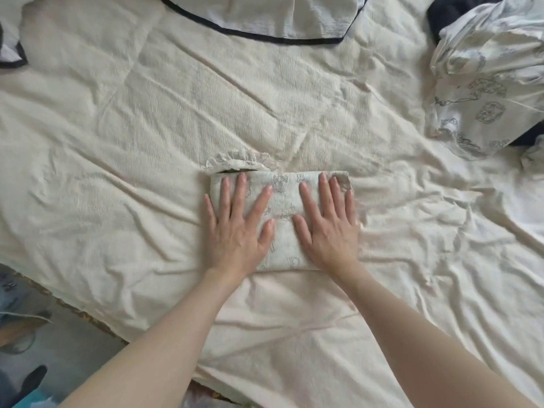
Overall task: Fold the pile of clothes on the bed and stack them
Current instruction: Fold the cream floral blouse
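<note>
A person's left hand point(237, 231) and right hand point(329, 228) lie flat, fingers point(242, 189) straight and spread, pressing on a folded garment point(281, 201) at the middle of the bed point(117, 136). The garment forms a compact rectangle of pale, slightly greenish cloth printed with fine grey line motifs, among them an ornate cross; no lettering or label can be read. A frill of lace trim point(235, 161) shows at its far left corner. The bed's cover is cream, crinkled and heavily creased. At far right sits an unfolded heap of clothes point(485, 83), thin white fabric with similar grey outline prints over something dark. At the far edge lies a pale cloth with dark piping point(265, 22).
</note>
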